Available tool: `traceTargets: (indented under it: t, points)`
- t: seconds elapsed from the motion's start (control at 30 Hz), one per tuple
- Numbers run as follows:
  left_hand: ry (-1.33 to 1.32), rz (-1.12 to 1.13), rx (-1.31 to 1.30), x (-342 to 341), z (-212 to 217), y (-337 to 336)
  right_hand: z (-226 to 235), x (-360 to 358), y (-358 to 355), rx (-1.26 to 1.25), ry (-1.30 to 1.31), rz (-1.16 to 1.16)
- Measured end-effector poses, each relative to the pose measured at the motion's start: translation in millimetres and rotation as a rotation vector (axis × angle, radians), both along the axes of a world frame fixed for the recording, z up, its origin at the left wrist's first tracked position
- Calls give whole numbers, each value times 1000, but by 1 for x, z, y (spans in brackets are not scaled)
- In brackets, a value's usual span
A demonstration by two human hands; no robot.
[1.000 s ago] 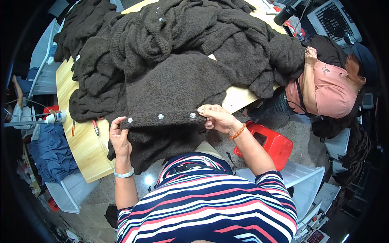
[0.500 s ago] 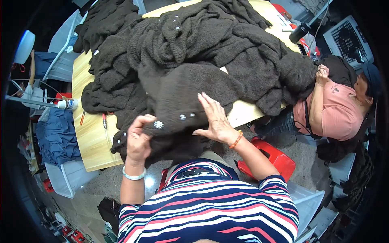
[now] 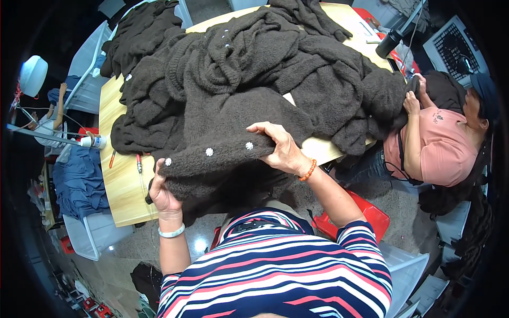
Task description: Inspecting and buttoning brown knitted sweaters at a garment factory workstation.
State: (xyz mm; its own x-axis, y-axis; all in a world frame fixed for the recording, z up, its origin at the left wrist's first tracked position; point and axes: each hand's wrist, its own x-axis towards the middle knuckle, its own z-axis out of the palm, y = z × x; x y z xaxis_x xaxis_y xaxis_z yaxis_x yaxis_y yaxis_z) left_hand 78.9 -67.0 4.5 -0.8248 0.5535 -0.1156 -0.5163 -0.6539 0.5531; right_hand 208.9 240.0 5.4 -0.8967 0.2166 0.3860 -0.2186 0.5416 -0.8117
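Note:
A dark brown fuzzy knit cardigan lies over the near edge of the table. Its button band is stretched level between my hands. Three white flower-shaped buttons show along the band. My left hand grips the band's left end, thumb up beside the outermost button. At the other end my right hand is closed on the band, fingers over the top and just right of a button. Below the band, the cardigan's dark folds hang toward my lap.
More brown knits are heaped over the wooden table. A red-handled tool and an orange stick lie at left near a white spool. At right sits a co-worker in pink, hands on brown knit; a red stool stands between us.
My left hand has moved left and slightly down. My right hand has gone from flat and spread to gripping the band, which now lies straighter, its buttons spaced out.

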Motion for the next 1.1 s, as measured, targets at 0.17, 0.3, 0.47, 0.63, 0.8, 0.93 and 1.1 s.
traceTargets:
  t: [0.17, 0.3, 0.47, 0.63, 0.8, 0.93, 1.1]
  points:
    - [-18, 41, 10, 2, -8, -9, -7, -5, -3, 13, -35, 62]
    - [6, 77, -73, 5, 2, -1, -8, -13, -2, 53, -54, 119]
    - [176, -305, -48, 35, 48, 42, 3, -29, -15, 88, -71, 241]
    - [495, -861, -18, 66, 84, 101, 13, -40, -13, 36, -31, 484]
    - [1074, -257, -343, 37, 63, 93, 6, 17, 25, -548, -355, 500]
    - [1337, -495, -544, 43, 40, 116, 95, 30, 26, 28, -635, 502]
    - [863, -946, -122, 89, 24, 187, 103, 16, 40, -100, -960, 315]
